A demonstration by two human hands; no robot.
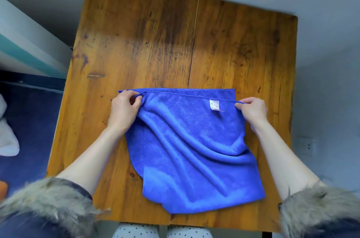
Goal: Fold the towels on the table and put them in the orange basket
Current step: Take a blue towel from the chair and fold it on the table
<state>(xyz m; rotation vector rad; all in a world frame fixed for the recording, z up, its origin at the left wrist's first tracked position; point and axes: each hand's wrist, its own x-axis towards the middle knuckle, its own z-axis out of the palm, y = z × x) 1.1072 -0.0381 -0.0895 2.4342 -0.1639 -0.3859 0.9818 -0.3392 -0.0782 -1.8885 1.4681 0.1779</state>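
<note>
Left hand (124, 105) and right hand (252, 109) each pinching blue towel (194, 150) far corners; hem running left-right

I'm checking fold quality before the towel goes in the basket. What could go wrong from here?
The blue towel is rumpled with diagonal ridges, so creases may get folded in. The left hand and right hand pinch only the upper layer's far corners, which sit short of the layer beneath, so edges may end up misaligned. The near edge lies close to the table edge and could slip off.
</note>
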